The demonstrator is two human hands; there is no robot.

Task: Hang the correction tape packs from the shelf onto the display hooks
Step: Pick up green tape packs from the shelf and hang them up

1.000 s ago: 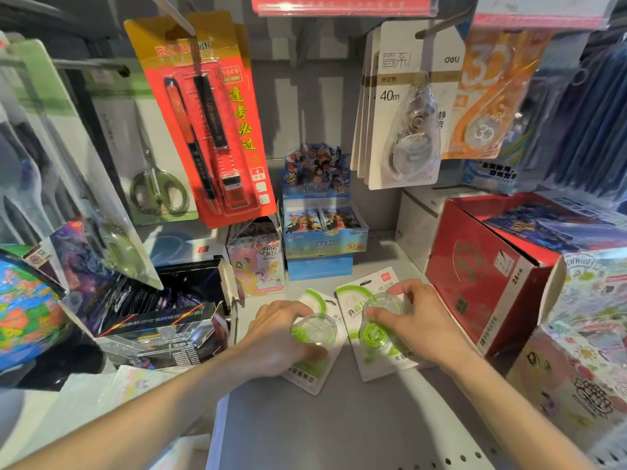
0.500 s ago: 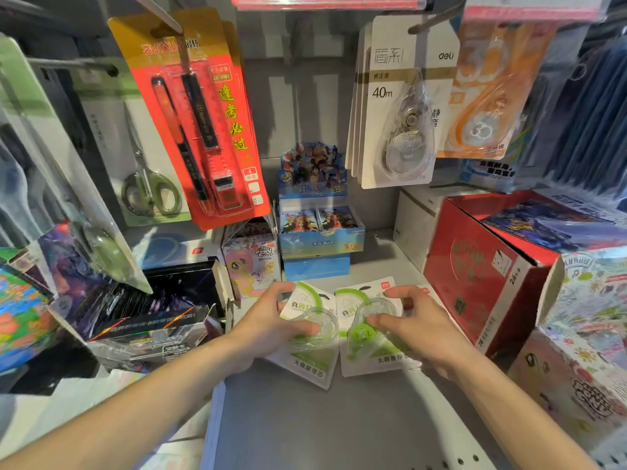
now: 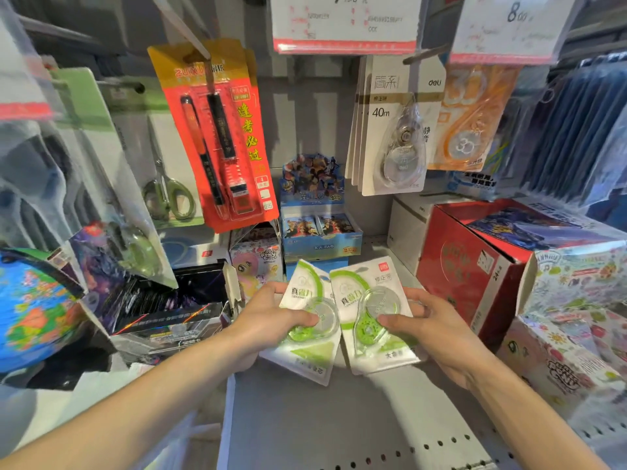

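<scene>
- Gripping the left green correction tape pack (image 3: 310, 320), our left hand (image 3: 268, 320) pinches it, thumb atop the blister.
- Our right hand (image 3: 437, 329) clamps the right pack (image 3: 371, 313) likewise; both are raised above the grey shelf (image 3: 322, 422).

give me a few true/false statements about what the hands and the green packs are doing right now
1. Each hand holds one green correction tape pack. True: the left hand grips the left pack and the right hand grips the right pack.
2. Both packs already hang on a hook. False: they are in the hands, low over the grey shelf.
3. A red box stands to the right of the right hand. True.
4. The hanging white 40m pack is in the left hand. False: it hangs on its hook, untouched.
</scene>
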